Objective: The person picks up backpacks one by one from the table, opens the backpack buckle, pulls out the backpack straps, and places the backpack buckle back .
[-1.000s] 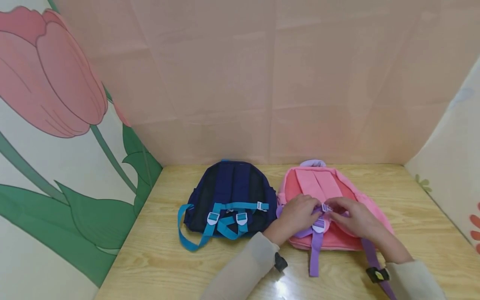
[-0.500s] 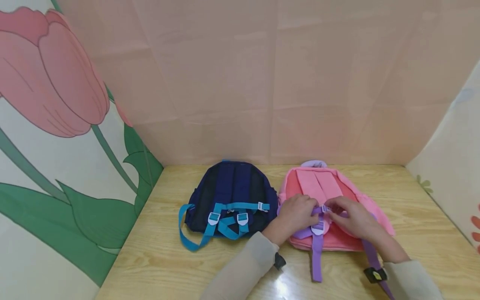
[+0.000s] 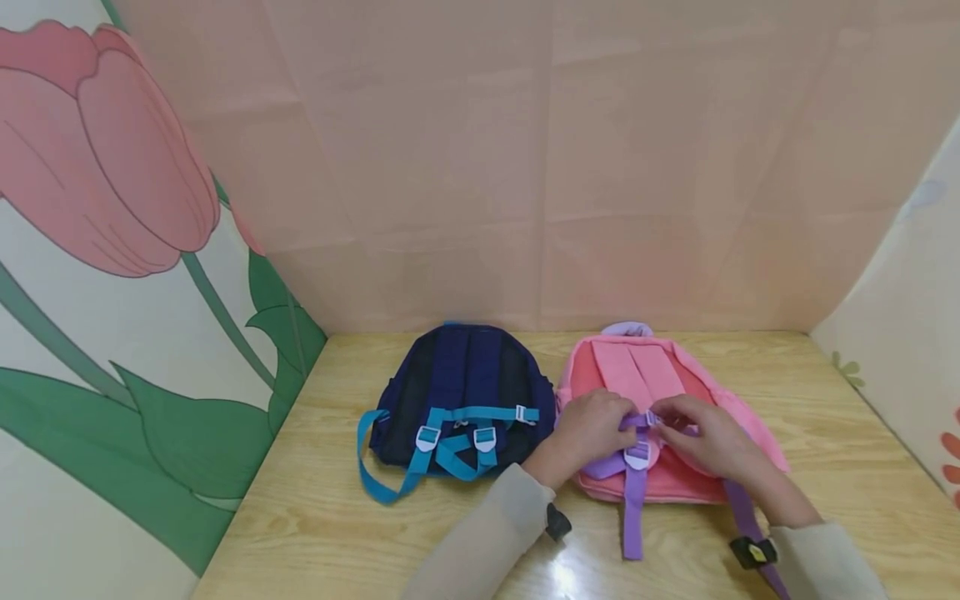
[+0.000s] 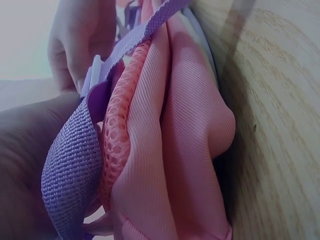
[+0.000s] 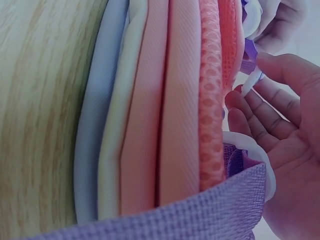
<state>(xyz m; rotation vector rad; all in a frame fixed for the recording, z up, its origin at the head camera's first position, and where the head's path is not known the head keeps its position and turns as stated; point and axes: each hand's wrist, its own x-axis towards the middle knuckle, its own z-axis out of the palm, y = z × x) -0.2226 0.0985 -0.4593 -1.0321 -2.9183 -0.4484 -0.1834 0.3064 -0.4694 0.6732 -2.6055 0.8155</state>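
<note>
1. Pink fabric backpack (image 3: 637,367) lies on the pale wood-grain tabletop (image 3: 360,550), right of the navy-blue fabric backpack (image 3: 467,367) with turquoise webbing straps (image 3: 487,412).
2. My left hand (image 3: 591,427) pinches the purple woven strap (image 3: 632,422) above the pink backpack's near half.
3. My right hand (image 3: 707,437), just right, pinches a small white plastic buckle (image 5: 251,82).
4. Purple webbing tail (image 3: 633,521) extends past the pink backpack's near edge.

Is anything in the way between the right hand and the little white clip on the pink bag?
No, nothing visible. The right hand pinches the clip directly. The blue bag sits off to the left.
</note>
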